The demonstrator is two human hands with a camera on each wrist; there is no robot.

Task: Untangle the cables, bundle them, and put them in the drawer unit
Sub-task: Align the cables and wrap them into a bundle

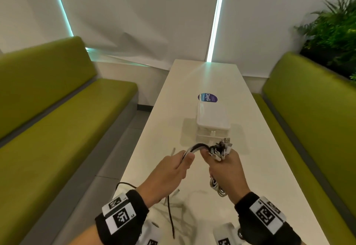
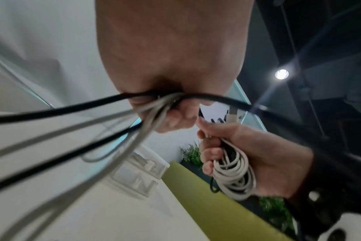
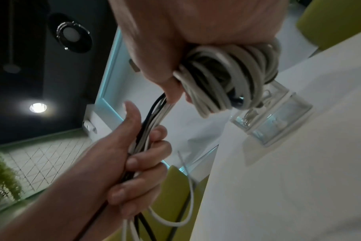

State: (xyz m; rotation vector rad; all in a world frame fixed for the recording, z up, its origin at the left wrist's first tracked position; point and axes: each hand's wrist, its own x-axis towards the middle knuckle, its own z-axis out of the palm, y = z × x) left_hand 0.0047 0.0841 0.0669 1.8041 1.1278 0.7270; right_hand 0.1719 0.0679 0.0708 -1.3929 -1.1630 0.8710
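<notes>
Above the white table, my right hand grips a coil of white and black cables, with connector ends sticking up above my fist. The right wrist view shows the coil looped in my right hand. A straight run of strands leads left into my left hand, whose fingers curl round them. Loose tails trail down onto the table near me. The small white drawer unit stands just beyond my hands, its clear drawer fronts facing me.
A round purple sticker lies on the table behind the drawer unit. Green benches run along both sides. A leafy plant stands at the back right. White blinds close off the far end.
</notes>
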